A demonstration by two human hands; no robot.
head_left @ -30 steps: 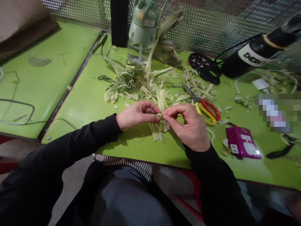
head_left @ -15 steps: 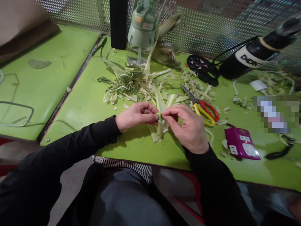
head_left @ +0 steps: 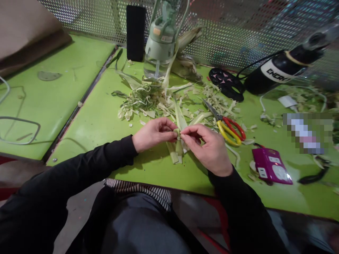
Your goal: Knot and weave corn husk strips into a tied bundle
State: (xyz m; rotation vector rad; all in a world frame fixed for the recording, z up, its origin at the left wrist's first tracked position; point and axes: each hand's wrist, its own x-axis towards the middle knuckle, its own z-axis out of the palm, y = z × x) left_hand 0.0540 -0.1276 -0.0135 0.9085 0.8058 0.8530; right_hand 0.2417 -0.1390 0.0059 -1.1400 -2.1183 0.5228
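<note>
A folded, pale green strip that looks like corn husk is pinched between my two hands, just above the green table. My left hand closes thumb and forefinger on its left side. From the right, my right hand pinches the same bundle, fingertips almost touching the left ones. A long husk leaf lies beyond the fingers. To the right of my right hand rest scissors with one red and one yellow handle. Behind the hands spreads a heap of husk scraps and shreds.
A clear bottle with a green lid and a black phone stand at the back. Right are a black bottle, a black gadget, a purple socket box and a white cable plug. Wire-framed glasses lie left.
The view has tilted up slightly, so the table things sit a little lower. Both hands still pinch the husk, with only small finger shifts.
</note>
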